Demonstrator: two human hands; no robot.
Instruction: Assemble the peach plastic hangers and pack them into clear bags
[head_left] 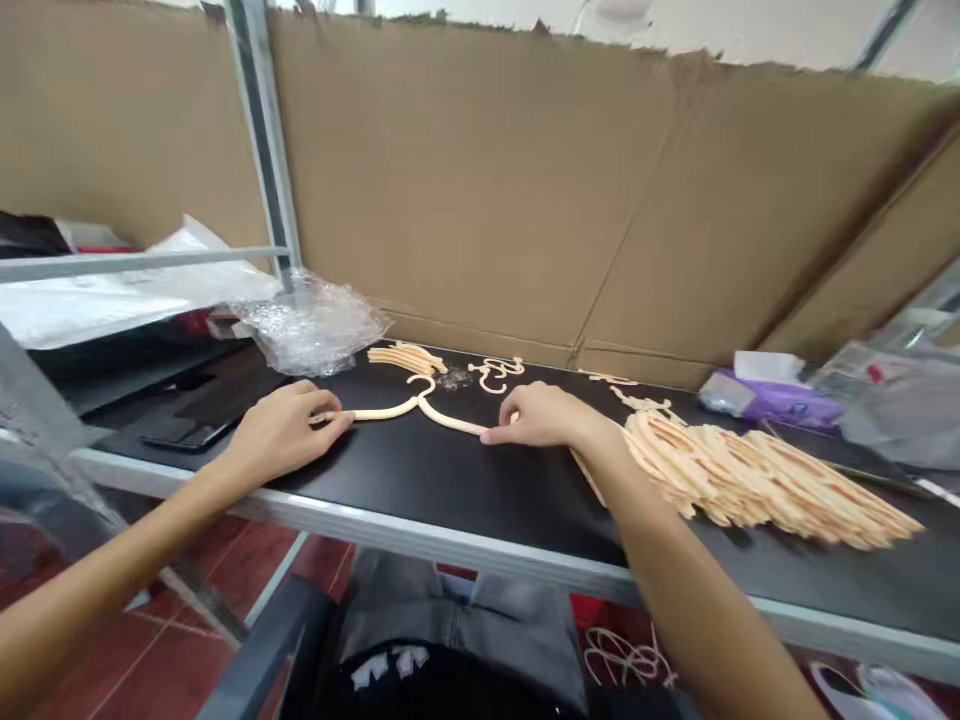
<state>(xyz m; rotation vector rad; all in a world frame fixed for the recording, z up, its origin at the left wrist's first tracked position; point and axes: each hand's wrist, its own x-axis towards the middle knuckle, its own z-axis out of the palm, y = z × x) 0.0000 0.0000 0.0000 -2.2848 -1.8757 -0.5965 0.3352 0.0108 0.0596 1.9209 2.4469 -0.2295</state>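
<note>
A cream-coloured clothes hanger (450, 420) lies across the black tabletop, its hook pointing away from me. My left hand (289, 430) pinches the tip of its left arm between thumb and fingers. The end of the right arm is held in my right hand (536, 415), fingers closed round it. Just beyond the hook lies a small stack of cream curved pieces (406, 357). Several loose hooks (496, 373) rest to the right of that stack. A large pile of cream hanger parts (757, 480) spreads out beyond my right forearm.
Crumpled clear plastic wrap (311, 320) sits at the back left, with a dark phone-like slab (184, 430) before it. A purple tissue pack (784, 400) stands at the back right. Cardboard (480, 190) walls the rear, and a metal edge (450, 540) runs along the front.
</note>
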